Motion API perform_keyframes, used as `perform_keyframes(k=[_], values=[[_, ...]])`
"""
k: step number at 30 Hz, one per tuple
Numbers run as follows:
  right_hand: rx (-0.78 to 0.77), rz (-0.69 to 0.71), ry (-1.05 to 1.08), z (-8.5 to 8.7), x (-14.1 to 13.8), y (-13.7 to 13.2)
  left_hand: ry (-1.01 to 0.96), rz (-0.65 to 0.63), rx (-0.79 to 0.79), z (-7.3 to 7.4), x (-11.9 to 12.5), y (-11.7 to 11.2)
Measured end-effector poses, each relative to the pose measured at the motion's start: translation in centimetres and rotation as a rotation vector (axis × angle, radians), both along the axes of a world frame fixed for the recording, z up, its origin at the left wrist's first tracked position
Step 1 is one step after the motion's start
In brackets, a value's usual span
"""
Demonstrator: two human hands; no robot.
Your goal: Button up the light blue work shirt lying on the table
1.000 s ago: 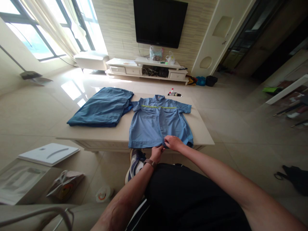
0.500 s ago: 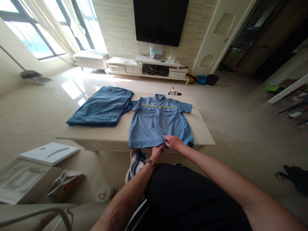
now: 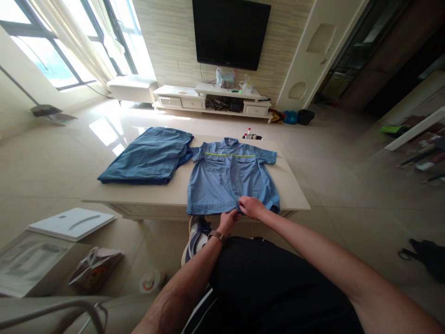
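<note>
Little has shifted: your left hand and right hand stay nearly closed, pinching the blue shirt at its lower front on the table, so the work seems to remain there.

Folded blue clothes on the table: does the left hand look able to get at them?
Probably yes: only the flat shirt and bare tabletop seem to lie between the left hand and the folded blue clothes, though it would likely have to release the shirt first.
</note>
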State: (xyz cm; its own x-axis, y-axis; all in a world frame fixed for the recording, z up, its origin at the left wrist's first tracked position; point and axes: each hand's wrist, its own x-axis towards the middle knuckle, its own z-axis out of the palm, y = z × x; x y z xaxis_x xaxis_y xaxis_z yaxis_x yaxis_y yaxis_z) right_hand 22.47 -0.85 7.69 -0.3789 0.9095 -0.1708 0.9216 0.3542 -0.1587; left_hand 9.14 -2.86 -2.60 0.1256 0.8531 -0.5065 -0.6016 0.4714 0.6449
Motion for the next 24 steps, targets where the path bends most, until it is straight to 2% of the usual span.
perform_keyframes(k=[9, 18, 24], values=[[-0.008, 0.008, -0.017, 0.2, -0.1, -0.1, -0.037, 0.012, -0.027, 0.6, -0.2, 0.0], [-0.012, 0.044, -0.025, -0.5, -0.3, 0.0, 0.023, 0.051, -0.019, -0.6, 0.2, 0.2], [-0.001, 0.063, -0.024, -0.4, -0.3, 0.1, 0.028, 0.08, 0.005, -0.8, 0.2, 0.3]])
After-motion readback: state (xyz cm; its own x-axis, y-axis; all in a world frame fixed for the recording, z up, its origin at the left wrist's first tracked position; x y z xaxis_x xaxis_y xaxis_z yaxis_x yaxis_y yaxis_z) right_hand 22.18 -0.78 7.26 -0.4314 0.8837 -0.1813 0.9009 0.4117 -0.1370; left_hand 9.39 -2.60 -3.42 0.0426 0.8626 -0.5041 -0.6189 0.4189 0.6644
